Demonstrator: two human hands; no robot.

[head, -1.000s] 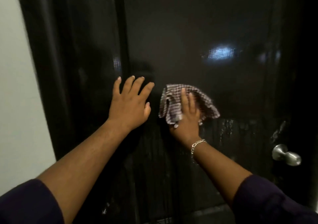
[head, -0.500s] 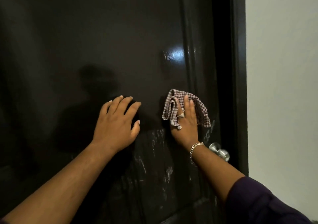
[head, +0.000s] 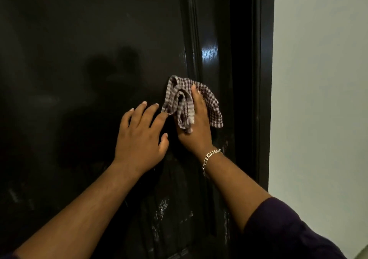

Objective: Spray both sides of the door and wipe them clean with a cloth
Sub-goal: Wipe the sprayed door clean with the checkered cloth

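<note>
Door: the dark glossy door (head: 89, 59) fills the left and centre of my frame, with a bright glint on its raised moulding at upper centre-right.
Cloth: the checked cloth (head: 211, 101) sits bunched against the door just right of centre, partly folded over the fingers that press it.
Right hand: my right hand (head: 196, 127) lies on the cloth with straight fingers, pinning it flat to the door; I see no curl round it, so I read it as pressing, not clutching.
Left hand: my left hand (head: 139, 137) is spread flat on the door just left of the cloth, its index fingertip touching the cloth's lower left corner, holding nothing.
Bracelet: a chain bracelet (head: 210, 159) circles the right wrist.
Smears: pale streaks (head: 162, 211) mark the door at lower centre.
Frame: the black door frame (head: 262, 79) runs down beside the pale wall (head: 318, 99) at the right.
Sleeve: a dark sleeve (head: 282, 231) covers the right forearm at lower right.
</note>
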